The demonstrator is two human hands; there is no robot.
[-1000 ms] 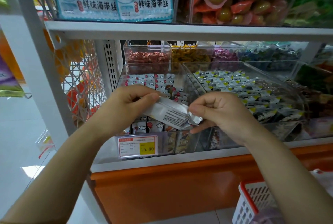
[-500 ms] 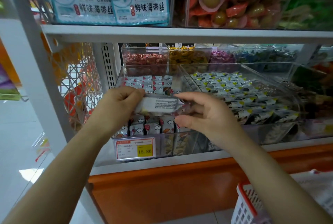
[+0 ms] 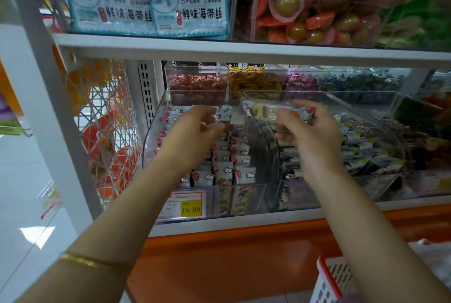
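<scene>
Shop shelf (image 3: 219, 227), right hand (image 3: 310, 137) pinching blurred snack packet (image 3: 266, 110), left hand (image 3: 195, 132) loosely curled, empty, over clear bin (image 3: 246, 197)

Both bare arms stretch forward and upward, side by side. The left hand (image 3: 195, 129) hangs slightly lower, fingers loosely curled and holding nothing. The right hand (image 3: 310, 137), its back to the camera, pinches a small packet (image 3: 268, 111) between thumb and fingertips.

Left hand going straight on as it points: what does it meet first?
The left hand would probably meet the white packets in the clear bin first, though depth is unclear.
</scene>
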